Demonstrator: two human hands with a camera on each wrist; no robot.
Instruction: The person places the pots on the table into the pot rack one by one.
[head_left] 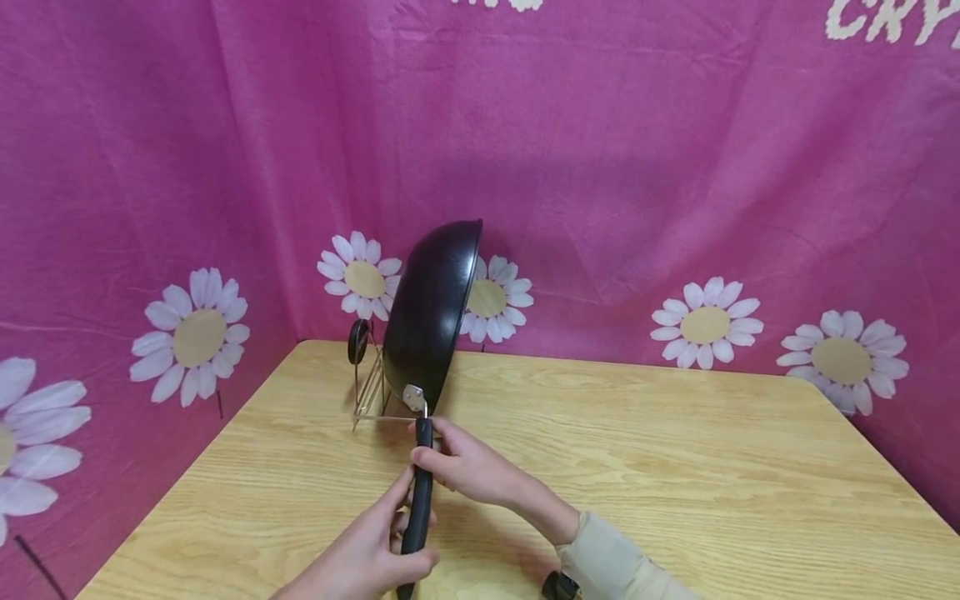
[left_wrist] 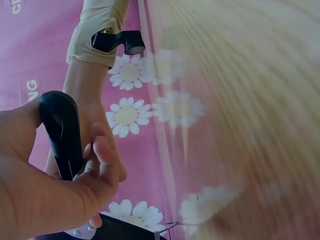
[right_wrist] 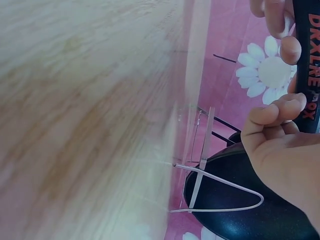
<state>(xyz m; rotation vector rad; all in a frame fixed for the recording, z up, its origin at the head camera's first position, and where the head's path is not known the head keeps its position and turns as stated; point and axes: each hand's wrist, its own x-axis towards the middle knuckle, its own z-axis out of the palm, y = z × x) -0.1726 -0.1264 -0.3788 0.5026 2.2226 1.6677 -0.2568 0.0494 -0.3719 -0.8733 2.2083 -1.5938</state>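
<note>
A black wok (head_left: 431, 308) is tipped up on its side, its rounded bottom to the left and its rim to the right. Its long black handle (head_left: 422, 508) points toward me. My left hand (head_left: 363, 546) grips the handle near its free end. Closer to the pan, my right hand (head_left: 472, 467) pinches the handle between thumb and fingers. A wire rack (head_left: 369, 400) stands at the wok's left and under it; in the right wrist view its wire loop (right_wrist: 232, 182) crosses in front of the wok (right_wrist: 250, 225). Whether the rack bears the wok's weight I cannot tell.
A black round piece (head_left: 358, 341) is at the rack's back left. The wooden table (head_left: 637, 467) stretches away to the right. A pink curtain (head_left: 600, 167) with printed daisies hangs behind and to the left. A black wrist device (head_left: 560, 585) sits by my right sleeve.
</note>
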